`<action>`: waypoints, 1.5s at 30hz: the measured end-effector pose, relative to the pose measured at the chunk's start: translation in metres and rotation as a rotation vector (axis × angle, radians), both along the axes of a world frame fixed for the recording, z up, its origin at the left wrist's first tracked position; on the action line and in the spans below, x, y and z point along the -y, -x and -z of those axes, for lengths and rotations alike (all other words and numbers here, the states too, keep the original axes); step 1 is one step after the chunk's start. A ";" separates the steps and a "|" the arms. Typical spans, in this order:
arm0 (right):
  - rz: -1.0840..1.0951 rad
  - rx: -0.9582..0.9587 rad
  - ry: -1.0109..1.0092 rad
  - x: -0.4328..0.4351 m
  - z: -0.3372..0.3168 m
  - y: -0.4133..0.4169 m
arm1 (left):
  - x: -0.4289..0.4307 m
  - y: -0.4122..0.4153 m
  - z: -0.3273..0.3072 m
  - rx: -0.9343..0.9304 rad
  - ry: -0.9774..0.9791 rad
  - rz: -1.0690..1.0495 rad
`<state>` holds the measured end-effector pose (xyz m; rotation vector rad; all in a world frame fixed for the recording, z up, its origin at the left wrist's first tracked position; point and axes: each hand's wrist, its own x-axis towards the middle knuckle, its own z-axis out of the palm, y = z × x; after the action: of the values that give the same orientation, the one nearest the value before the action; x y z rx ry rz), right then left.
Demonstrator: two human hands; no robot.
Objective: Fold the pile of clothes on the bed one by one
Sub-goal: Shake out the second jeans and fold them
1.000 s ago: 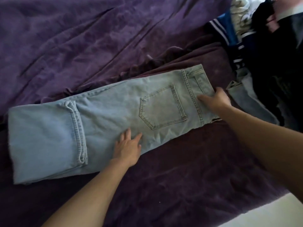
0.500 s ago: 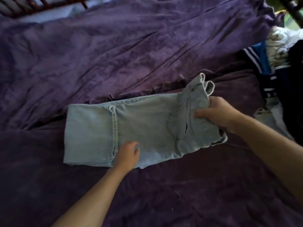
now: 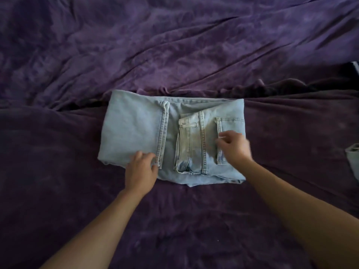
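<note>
Light blue jeans lie folded into a compact rectangle on the purple bed cover. The waistband end is turned over on top, with a back pocket showing at the right. My left hand is at the near edge, its curled fingers and thumb pinching the near end of the leg hem. My right hand hovers blurred over the pocket, fingers loosely curled and holding nothing.
A corner of another pale denim garment shows at the right edge. A dark garment lies further back on the right. Wrinkled purple cover spreads behind the jeans, and a darker purple blanket lies in front.
My right hand carried the waistband end over to the left, laid it on the jeans and let go. My left hand shifted from the middle to the leg hem.
</note>
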<state>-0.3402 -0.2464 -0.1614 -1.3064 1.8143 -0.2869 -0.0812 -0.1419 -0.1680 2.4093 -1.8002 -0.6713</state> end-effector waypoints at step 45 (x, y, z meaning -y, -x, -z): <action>-0.596 -0.547 0.230 -0.038 0.075 -0.228 | 0.040 -0.171 0.068 0.203 0.053 0.137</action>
<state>-0.1124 -0.2081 -0.2364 -2.1738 1.7390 0.2186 0.0895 -0.1820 -0.2359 2.4133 -2.0469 -0.3944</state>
